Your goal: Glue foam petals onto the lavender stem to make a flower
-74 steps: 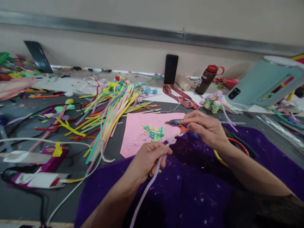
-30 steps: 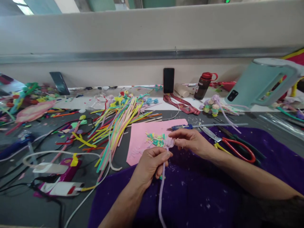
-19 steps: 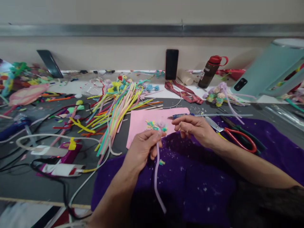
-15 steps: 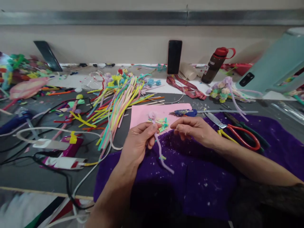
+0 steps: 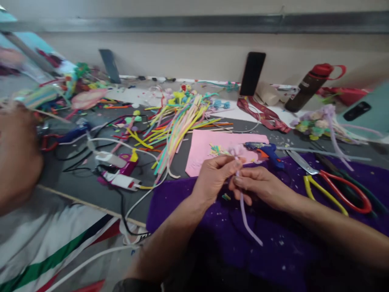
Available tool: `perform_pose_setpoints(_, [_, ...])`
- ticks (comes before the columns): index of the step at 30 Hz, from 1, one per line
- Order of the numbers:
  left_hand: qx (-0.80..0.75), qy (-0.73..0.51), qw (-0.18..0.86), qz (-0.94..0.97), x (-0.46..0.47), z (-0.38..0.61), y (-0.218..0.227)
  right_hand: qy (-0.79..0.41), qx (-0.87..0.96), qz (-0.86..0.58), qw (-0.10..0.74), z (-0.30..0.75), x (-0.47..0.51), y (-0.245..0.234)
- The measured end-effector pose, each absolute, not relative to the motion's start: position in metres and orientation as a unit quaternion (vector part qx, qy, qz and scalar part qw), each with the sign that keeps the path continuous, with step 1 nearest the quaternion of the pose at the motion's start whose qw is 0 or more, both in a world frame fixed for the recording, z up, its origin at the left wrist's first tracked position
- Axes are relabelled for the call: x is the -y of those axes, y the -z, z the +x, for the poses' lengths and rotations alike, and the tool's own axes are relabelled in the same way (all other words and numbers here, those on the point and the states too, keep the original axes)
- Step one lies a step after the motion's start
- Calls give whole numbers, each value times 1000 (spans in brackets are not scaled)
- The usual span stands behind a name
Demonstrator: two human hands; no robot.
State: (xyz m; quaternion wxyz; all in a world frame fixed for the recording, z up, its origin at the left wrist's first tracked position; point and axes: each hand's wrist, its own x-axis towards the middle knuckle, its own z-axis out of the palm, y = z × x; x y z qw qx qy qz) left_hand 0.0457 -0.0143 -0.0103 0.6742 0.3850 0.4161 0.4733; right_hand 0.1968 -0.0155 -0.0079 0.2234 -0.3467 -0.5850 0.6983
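My left hand (image 5: 216, 175) pinches the top of a lilac pipe cleaner (image 5: 246, 221), just under its small fluffy flower head (image 5: 236, 151). My right hand (image 5: 261, 187) closes its fingertips on the same stem right beside the left. The stem hangs down and curls over the purple cloth (image 5: 304, 239). Both hands hover at the near edge of a pink sheet (image 5: 200, 154) strewn with small coloured snippets.
A blue glue gun (image 5: 265, 149) lies on the pink sheet's right end, red-handled scissors (image 5: 337, 188) on the cloth. A heap of coloured pipe cleaners (image 5: 179, 121), cables, a phone (image 5: 251, 74) and a bottle (image 5: 306, 88) crowd the table. Another person's blurred striped sleeve (image 5: 45, 239) fills the left.
My right hand came off the glue gun and joined the left on the stem. The view swung left, bringing a neighbouring person into the frame.
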Motion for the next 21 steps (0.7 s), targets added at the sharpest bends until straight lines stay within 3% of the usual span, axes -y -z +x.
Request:
perform_pose_setpoints(7, [-361, -438, 744, 352, 25, 47, 11, -664, 618, -394, 146, 218, 30, 9])
perform_pose_setpoints(16, [-401, -505, 701, 305, 13, 32, 5, -659, 640, -379, 109, 224, 44, 11])
perform_pose_setpoints(21, [-414, -507, 698, 291, 8, 31, 4, -555, 739, -376, 73, 249, 33, 6])
